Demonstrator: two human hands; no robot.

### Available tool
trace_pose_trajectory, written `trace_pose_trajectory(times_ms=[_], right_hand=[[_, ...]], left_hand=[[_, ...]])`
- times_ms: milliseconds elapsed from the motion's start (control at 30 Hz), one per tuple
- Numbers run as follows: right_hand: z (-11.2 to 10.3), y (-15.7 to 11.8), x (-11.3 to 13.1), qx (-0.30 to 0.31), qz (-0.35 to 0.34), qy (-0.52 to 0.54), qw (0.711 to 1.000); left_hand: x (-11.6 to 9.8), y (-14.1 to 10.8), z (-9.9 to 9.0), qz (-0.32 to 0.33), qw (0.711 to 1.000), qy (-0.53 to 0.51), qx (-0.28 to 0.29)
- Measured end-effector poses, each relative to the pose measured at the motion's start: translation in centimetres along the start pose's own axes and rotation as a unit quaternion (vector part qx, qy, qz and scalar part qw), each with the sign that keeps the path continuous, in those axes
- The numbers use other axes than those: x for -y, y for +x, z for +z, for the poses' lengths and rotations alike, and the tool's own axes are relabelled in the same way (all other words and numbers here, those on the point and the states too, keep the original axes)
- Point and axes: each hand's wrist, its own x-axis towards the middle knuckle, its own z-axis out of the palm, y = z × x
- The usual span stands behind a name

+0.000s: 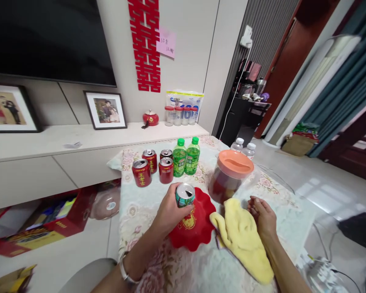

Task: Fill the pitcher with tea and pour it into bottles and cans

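My left hand (pixel 171 209) is wrapped round a green drink can (pixel 185 196), its top opened, above a red scalloped tray (pixel 198 228) with a gold design. My right hand (pixel 264 215) is beside a crumpled yellow cloth (pixel 242 234). Its fingers are curled closed, and what they hold, if anything, is hidden. Behind the cloth stands a clear container (pixel 221 185) with an orange lid (pixel 235 163) and dark contents. Several red cans (pixel 166 171) and two green-capped bottles (pixel 179 158) stand beyond my left hand.
A floral cloth (pixel 140 211) covers the table. Two white-capped bottles (pixel 238 144) stand behind the lidded container. On the white cabinet (pixel 110 140) are lidded jars (pixel 177 116), a red pot (pixel 150 118) and picture frames (pixel 106 110). A red box (pixel 61 219) is at the lower left.
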Motion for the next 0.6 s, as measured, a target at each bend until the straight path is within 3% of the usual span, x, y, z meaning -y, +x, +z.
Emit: trace_pose_trajectory(times_ms=[100,267,600], right_hand=[[0.5,1.5,1.8,-0.001,-0.023,0.009,1.0],[2.4,4.2,4.5,0.079,-0.042,0.02,0.996],[5.1,7.3,3.6,0.166,-0.08,0.041,0.982]], left_hand=[[0.5,0.0,0.0,-0.005,1.0,-0.003,0.014],[1.2,0.0,0.8,-0.012,1.0,0.013,0.02],[1.7,0.1,1.0,-0.01,1.0,0.018,0.019]])
